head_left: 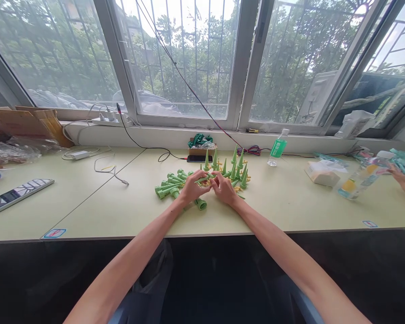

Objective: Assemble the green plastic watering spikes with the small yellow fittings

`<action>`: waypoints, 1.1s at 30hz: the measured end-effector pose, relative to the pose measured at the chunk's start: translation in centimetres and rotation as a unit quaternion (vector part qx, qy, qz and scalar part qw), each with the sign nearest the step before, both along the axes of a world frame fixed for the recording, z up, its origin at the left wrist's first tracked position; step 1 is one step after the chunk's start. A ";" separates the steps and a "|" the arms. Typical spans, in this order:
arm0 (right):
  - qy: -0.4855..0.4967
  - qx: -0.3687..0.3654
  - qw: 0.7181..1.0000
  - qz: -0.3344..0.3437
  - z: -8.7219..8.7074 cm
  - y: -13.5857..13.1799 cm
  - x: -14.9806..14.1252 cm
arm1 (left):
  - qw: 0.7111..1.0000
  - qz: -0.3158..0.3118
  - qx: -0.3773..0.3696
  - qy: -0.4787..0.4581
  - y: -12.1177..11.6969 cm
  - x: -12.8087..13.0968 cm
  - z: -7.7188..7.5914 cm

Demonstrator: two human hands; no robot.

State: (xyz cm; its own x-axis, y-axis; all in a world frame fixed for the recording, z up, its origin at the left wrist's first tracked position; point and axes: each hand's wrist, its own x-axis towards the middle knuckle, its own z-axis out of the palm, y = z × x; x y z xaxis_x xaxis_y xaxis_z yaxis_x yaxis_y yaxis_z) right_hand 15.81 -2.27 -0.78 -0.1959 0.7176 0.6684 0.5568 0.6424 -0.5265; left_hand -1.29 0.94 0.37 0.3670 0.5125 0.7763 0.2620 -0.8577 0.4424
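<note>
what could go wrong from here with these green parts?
1. The right hand is close to the standing green cones; a sideways brush might topple some.
2. A green tube lies just on the near side of the left hand; a nudge could send it toward the front edge of the table.

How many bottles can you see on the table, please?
2: a green-labelled bottle, beyond and to the right of the right hand; an orange-patterned bottle, farther right. Others could be hidden.
</note>
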 end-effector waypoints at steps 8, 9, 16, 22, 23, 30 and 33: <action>0.013 0.001 1.000 -0.008 0.3 0.0 0.1 | 0.999 -0.021 -0.017 -0.026 -0.6 0.0 0.6; 0.009 0.000 1.000 -0.009 0.3 0.0 0.1 | 0.999 -0.019 -0.020 -0.023 -0.7 0.0 0.7; 0.036 -0.019 0.999 0.009 0.6 -0.2 0.1 | 0.999 -0.020 -0.043 -0.005 -0.8 -0.1 0.9; 0.094 -0.055 0.994 0.028 0.8 -0.4 0.0 | 0.995 -0.030 -0.089 -0.032 -1.2 0.1 1.2; 0.105 -0.056 0.992 0.026 0.8 -0.4 0.0 | 0.995 -0.024 -0.094 -0.040 -1.2 0.1 1.3; 0.165 -0.056 0.984 0.028 0.8 -0.1 0.1 | 0.997 0.044 -0.021 -0.057 -0.5 -0.2 0.9; 0.171 -0.052 0.983 0.030 0.6 0.0 0.1 | 0.993 0.096 0.055 -0.031 -0.5 -0.3 0.9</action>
State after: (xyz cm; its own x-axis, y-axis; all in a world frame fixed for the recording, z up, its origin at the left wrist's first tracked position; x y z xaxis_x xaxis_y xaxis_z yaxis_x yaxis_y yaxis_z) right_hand 15.92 -2.22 -0.13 -0.0166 0.7790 0.6268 0.2973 0.6024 -0.7408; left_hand -1.60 0.44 1.28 0.2208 0.4802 0.8489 0.4010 -0.8381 0.3698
